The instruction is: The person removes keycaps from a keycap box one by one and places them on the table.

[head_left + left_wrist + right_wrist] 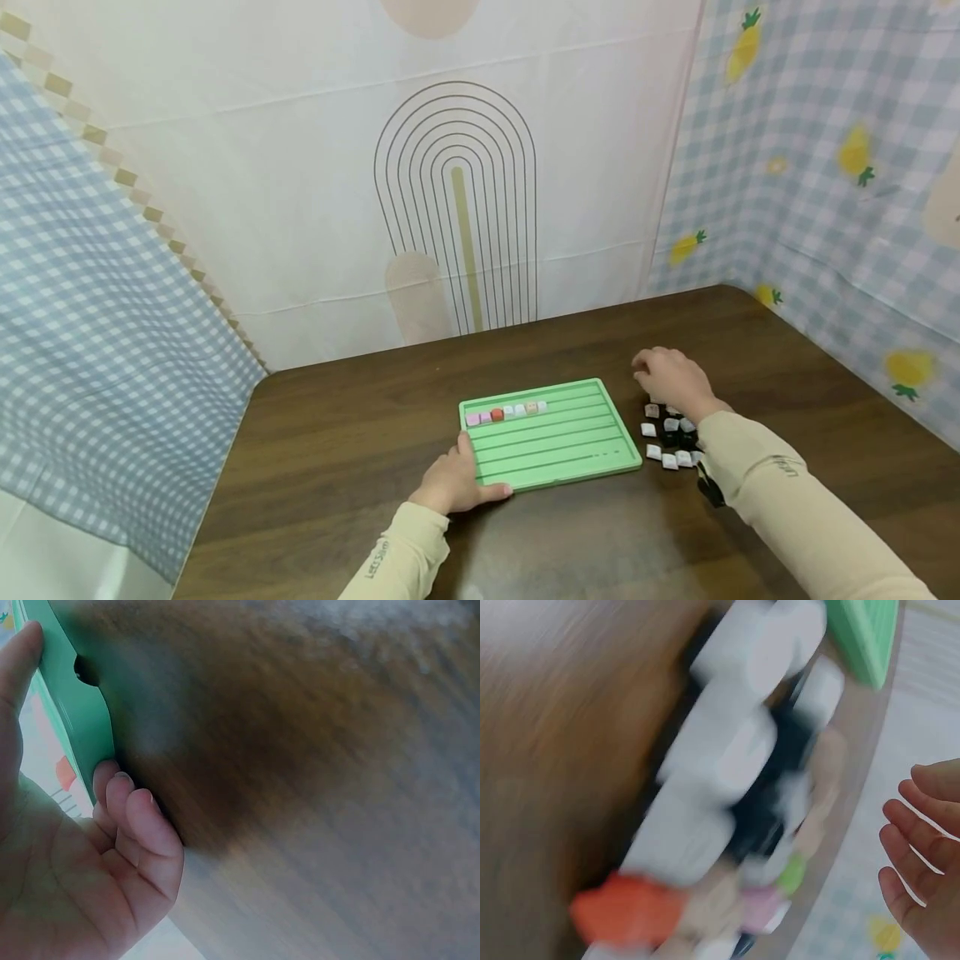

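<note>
A light green ridged tray (pixel 551 437) lies on the table, with a row of small keycaps (pixel 497 414) in pink, red, white and beige along its top-left groove. My left hand (pixel 453 481) holds the tray's front-left corner, thumb along the front edge; its curled fingers (pixel 154 825) touch the tray's edge in the left wrist view. To the right of the tray is a group of loose keycaps (pixel 670 461), mostly white and black. Above their far side hovers my right hand (pixel 675 379), with loosely bent fingers (pixel 911 825) and nothing visible in them.
A dark brown wooden table (pixel 337 467) carries everything. A printed white cloth (pixel 315 183) hangs behind it, with checked cloths at the left and right (pixel 825 208). Orange, pink and green pieces show blurred among the keycaps in the right wrist view.
</note>
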Demonstrator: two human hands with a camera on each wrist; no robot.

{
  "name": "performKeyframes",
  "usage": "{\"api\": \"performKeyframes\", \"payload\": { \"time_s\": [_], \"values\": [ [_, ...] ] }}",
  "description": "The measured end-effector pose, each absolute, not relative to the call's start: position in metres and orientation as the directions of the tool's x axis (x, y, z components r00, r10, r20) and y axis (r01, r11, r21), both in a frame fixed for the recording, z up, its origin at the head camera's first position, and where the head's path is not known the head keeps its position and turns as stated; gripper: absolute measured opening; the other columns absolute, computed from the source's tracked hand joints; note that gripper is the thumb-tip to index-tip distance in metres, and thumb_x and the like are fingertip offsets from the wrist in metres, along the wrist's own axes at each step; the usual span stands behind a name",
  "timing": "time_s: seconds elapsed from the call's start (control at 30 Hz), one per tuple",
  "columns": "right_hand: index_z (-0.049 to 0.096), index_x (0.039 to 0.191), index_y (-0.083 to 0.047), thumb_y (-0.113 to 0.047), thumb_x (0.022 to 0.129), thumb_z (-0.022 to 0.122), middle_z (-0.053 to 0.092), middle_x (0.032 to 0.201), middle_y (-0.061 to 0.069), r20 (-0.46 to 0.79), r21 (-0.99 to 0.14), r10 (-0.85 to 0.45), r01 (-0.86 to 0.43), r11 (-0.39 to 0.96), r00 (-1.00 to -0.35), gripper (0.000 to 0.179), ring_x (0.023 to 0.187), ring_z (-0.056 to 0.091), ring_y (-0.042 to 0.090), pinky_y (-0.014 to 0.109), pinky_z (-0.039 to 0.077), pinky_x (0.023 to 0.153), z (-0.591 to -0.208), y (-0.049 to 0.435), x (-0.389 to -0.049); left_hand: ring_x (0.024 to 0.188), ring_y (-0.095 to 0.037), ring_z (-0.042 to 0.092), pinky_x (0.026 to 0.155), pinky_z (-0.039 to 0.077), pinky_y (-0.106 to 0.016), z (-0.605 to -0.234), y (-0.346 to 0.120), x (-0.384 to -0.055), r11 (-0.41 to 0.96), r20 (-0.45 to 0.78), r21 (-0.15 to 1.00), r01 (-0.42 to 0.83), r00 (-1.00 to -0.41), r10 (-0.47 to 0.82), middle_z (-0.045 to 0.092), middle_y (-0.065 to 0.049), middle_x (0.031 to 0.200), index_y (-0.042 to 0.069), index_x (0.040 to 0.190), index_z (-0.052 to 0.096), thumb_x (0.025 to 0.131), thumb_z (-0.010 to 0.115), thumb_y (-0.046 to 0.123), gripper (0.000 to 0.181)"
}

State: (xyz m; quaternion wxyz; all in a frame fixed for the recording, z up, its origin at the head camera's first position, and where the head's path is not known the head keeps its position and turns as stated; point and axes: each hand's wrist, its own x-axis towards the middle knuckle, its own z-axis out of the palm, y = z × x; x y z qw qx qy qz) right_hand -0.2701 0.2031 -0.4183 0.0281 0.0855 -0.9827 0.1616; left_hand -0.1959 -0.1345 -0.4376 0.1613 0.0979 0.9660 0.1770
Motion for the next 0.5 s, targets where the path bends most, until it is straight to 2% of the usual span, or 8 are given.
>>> {"api": "performKeyframes", "payload": {
  "time_s": [0.13, 0.37, 0.5],
  "values": [
    [0.062, 0.113, -0.002, -0.015, 0.090, 0.058, 0.061, 0.111, 0.019, 0.115, -0.318, -0.216, -0.242, 0.917, -0.970, 0.027, 0.096, 0.058, 0.036, 0.046, 0.049, 0.072, -0.414, 0.176, -0.273, 0.104, -0.041, 0.056, 0.087, 0.045, -0.046, -0.435, -0.135, -0.197, 0.911, -0.282, 0.394, 0.119, -0.928, 0.243, 0.048, -0.030, 0.126, -0.010, 0.140, 0.014, 0.073, 0.067, 0.058, 0.109],
    [0.063, 0.112, -0.008, -0.017, 0.088, 0.061, 0.063, 0.110, 0.012, 0.043, -0.315, -0.330, -0.326, 0.891, -0.943, 0.026, 0.102, 0.058, 0.031, 0.045, 0.048, 0.079, -0.421, 0.126, -0.271, 0.109, -0.043, 0.053, 0.090, 0.043, -0.048, -0.435, -0.135, -0.194, 0.900, -0.289, 0.423, 0.106, -0.925, 0.245, 0.045, -0.032, 0.128, -0.012, 0.140, 0.013, 0.074, 0.069, 0.056, 0.110],
    [0.064, 0.111, -0.010, -0.017, 0.087, 0.062, 0.063, 0.109, 0.009, 0.037, -0.307, -0.377, -0.370, 0.877, -0.925, 0.025, 0.102, 0.057, 0.029, 0.044, 0.048, 0.081, -0.428, 0.103, -0.272, 0.106, -0.043, 0.054, 0.088, 0.044, -0.048, -0.436, -0.136, -0.194, 0.899, -0.277, 0.422, 0.115, -0.928, 0.249, 0.047, -0.032, 0.125, -0.012, 0.139, 0.015, 0.074, 0.069, 0.055, 0.109]
  ]
}}
